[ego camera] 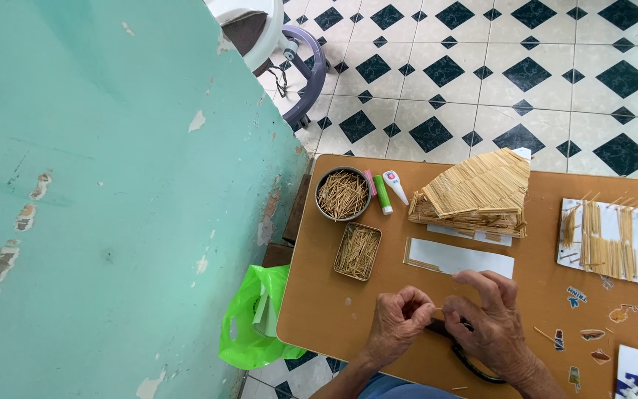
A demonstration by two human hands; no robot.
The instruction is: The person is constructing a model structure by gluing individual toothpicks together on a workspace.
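My left hand (399,321) and my right hand (491,319) meet at the near edge of a small brown table (319,310). Between their fingertips they pinch a thin wooden stick (438,309). Under my right hand lies a dark pair of scissors (474,366), mostly hidden. Just beyond my hands a white paper strip (459,257) with a row of sticks along one edge lies flat. A model house (475,193) made of sticks stands further back.
A round bowl (342,194) and a rectangular tin (357,251) hold several loose sticks. Glue tubes (383,193) lie beside the bowl. A white panel with sticks (613,238) is at right. A turquoise wall (112,199) and a green bag (252,319) flank the table's left.
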